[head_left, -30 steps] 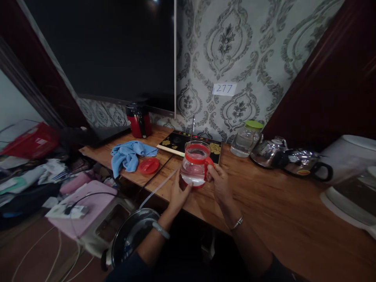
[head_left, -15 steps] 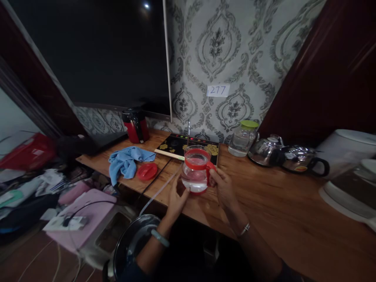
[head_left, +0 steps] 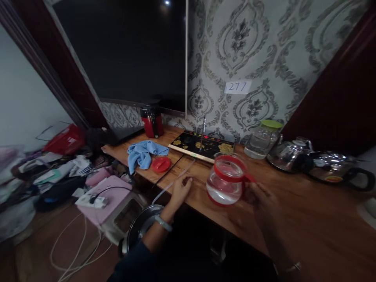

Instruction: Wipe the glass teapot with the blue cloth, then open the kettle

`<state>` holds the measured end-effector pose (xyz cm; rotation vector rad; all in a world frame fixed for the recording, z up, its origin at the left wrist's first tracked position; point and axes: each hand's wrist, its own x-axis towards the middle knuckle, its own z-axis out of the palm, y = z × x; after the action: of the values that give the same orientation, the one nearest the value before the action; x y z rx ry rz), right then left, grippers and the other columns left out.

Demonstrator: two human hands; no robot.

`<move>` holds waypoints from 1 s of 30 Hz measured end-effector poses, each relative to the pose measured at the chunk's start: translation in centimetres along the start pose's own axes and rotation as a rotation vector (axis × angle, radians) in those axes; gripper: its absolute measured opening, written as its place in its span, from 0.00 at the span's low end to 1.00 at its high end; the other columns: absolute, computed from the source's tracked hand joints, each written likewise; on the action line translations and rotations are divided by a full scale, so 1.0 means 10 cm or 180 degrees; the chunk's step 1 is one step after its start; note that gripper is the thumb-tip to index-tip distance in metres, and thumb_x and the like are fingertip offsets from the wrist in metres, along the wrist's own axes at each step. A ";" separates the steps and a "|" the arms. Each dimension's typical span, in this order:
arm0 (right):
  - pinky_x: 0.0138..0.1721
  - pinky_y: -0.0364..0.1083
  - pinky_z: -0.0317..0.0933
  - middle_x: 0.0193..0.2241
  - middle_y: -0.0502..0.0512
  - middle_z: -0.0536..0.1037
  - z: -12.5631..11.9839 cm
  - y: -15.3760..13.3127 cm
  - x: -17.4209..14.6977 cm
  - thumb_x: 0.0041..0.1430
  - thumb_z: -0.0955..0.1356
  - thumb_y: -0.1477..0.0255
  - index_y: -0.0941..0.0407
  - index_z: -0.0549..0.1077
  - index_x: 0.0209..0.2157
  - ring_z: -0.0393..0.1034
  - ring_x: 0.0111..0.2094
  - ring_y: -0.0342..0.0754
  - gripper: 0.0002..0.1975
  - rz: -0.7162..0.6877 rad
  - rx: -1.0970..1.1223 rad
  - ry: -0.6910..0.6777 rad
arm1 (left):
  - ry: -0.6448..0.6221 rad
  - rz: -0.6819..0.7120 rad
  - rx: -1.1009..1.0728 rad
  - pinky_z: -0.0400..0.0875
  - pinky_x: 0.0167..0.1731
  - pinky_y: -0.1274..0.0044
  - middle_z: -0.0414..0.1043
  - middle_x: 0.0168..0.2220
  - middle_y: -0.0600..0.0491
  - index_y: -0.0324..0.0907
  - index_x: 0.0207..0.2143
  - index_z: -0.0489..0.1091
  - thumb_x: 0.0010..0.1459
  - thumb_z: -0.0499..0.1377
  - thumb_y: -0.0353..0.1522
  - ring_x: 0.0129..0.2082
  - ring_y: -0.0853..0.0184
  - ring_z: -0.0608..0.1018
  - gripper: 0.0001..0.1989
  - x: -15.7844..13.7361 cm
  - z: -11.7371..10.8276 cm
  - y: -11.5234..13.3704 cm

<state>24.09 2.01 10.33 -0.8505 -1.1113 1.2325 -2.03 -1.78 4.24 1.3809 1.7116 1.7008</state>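
The right hand (head_left: 261,197), right of the middle in the lower half of the frame, grasps the red handle of a clear glass jug (head_left: 225,186), its fingers bent around the grip and a little blurred. The jug is just right of the centre of the frame, upright or nearly so, lidless, with a red band around its top and clear water inside; whether its base touches the wooden table (head_left: 305,215), I cannot tell. The left hand (head_left: 179,191), at lower centre, is free and apart from the jug, its fingers loosely bent near the front edge of the table. A pale bracelet (head_left: 163,223) circles the left wrist.

Just behind the jug, near the centre of the frame, lies a flat black cooker (head_left: 188,145) with yellow flowers and a small red light. Left of centre a round red lid (head_left: 161,165) lies beside a crumpled blue cloth (head_left: 143,152), and a red and black pot (head_left: 152,123) stands behind them. Toward the right edge of the frame are a water jug with a green lid (head_left: 260,143) and two shiny metal kettles (head_left: 289,156). At lower left, a white power strip (head_left: 92,200) rests on a pink stool (head_left: 101,209), with a dark round tub (head_left: 141,225) to its right
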 end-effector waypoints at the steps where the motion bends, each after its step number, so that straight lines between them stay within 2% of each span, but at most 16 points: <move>1: 0.19 0.41 0.53 0.15 0.45 0.62 -0.05 -0.01 -0.01 0.46 0.77 0.53 0.55 0.67 0.18 0.54 0.18 0.40 0.24 0.0008 -0.0015 0.0015 | 0.0011 0.0143 0.0282 0.76 0.38 0.65 0.80 0.34 0.47 0.42 0.36 0.78 0.56 0.57 0.31 0.34 0.59 0.80 0.10 0.06 -0.09 -0.01; 4: 0.20 0.42 0.56 0.15 0.45 0.61 -0.20 -0.02 -0.03 0.44 0.78 0.53 0.55 0.68 0.18 0.55 0.19 0.40 0.24 0.0092 -0.0053 0.0086 | 0.0422 0.0612 0.1234 0.72 0.46 0.61 0.78 0.37 0.45 0.43 0.36 0.78 0.55 0.58 0.29 0.41 0.54 0.78 0.09 0.27 -0.44 -0.08; 7: 0.20 0.43 0.58 0.16 0.46 0.63 -0.33 -0.01 -0.05 0.41 0.78 0.51 0.55 0.70 0.18 0.57 0.19 0.41 0.24 0.0168 -0.0088 0.0218 | 0.0837 0.0786 0.1802 0.69 0.50 0.58 0.76 0.38 0.42 0.42 0.33 0.76 0.50 0.60 0.27 0.43 0.51 0.76 0.07 0.49 -0.76 -0.18; 9: 0.19 0.44 0.59 0.15 0.47 0.63 -0.40 0.01 -0.05 0.40 0.79 0.51 0.55 0.71 0.18 0.58 0.18 0.42 0.24 0.0204 -0.0087 0.0260 | 0.0908 0.0755 0.1967 0.68 0.50 0.60 0.76 0.38 0.42 0.42 0.33 0.75 0.49 0.61 0.28 0.43 0.52 0.75 0.06 0.62 -0.91 -0.22; 11: 0.20 0.44 0.61 0.16 0.48 0.66 -0.44 0.03 -0.05 0.38 0.80 0.52 0.55 0.73 0.19 0.60 0.19 0.43 0.23 0.0271 -0.0031 0.0302 | 0.0795 0.0489 0.2355 0.69 0.49 0.63 0.75 0.38 0.42 0.40 0.34 0.75 0.51 0.60 0.30 0.44 0.53 0.74 0.06 0.72 -1.01 -0.21; 14: 0.22 0.44 0.64 0.18 0.49 0.70 -0.46 0.02 -0.06 0.35 0.81 0.53 0.55 0.76 0.22 0.64 0.21 0.44 0.22 0.0400 0.0084 0.0325 | 0.0333 -0.0055 0.3296 0.68 0.46 0.66 0.76 0.41 0.39 0.36 0.36 0.75 0.56 0.57 0.32 0.46 0.53 0.74 0.10 0.82 -1.08 -0.15; 18: 0.24 0.43 0.65 0.18 0.49 0.71 -0.43 0.02 -0.08 0.38 0.81 0.54 0.55 0.76 0.22 0.65 0.22 0.44 0.20 0.0388 0.0161 0.0232 | -0.0165 -0.0211 0.4098 0.68 0.41 0.69 0.76 0.42 0.35 0.33 0.38 0.77 0.59 0.55 0.32 0.45 0.52 0.76 0.13 0.90 -1.11 -0.06; 22: 0.27 0.45 0.67 0.24 0.53 0.78 -0.47 0.11 -0.05 0.40 0.80 0.53 0.54 0.80 0.28 0.70 0.26 0.48 0.20 0.0287 0.0325 0.0332 | -0.0241 -0.0111 0.4371 0.68 0.40 0.69 0.77 0.42 0.34 0.30 0.40 0.76 0.62 0.51 0.31 0.44 0.51 0.77 0.16 0.94 -1.13 -0.01; 25: 0.29 0.47 0.69 0.28 0.54 0.80 -0.54 0.23 -0.06 0.41 0.79 0.53 0.53 0.80 0.31 0.74 0.30 0.51 0.20 0.0331 0.0424 0.0474 | -0.0146 -0.0134 0.4392 0.68 0.39 0.67 0.76 0.41 0.34 0.31 0.40 0.76 0.63 0.50 0.33 0.45 0.49 0.77 0.17 0.94 -1.17 0.05; 27: 0.29 0.48 0.69 0.30 0.55 0.81 -0.57 0.30 -0.11 0.43 0.79 0.54 0.52 0.80 0.33 0.75 0.30 0.52 0.19 0.0362 0.0477 0.0570 | 0.0043 0.0016 0.4184 0.68 0.37 0.67 0.76 0.40 0.36 0.33 0.38 0.76 0.63 0.50 0.34 0.42 0.50 0.77 0.17 0.93 -1.19 0.13; 30: 0.25 0.48 0.69 0.31 0.53 0.82 -0.53 0.41 -0.22 0.49 0.77 0.55 0.49 0.79 0.38 0.74 0.26 0.51 0.17 0.0509 0.0580 0.0747 | 0.0246 0.0639 0.3392 0.69 0.37 0.68 0.76 0.34 0.42 0.37 0.35 0.76 0.61 0.53 0.38 0.37 0.55 0.77 0.15 0.87 -1.15 0.34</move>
<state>28.09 0.88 4.64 -0.9306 -0.7428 1.3059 -14.00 -1.84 12.94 1.9317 2.7768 0.8616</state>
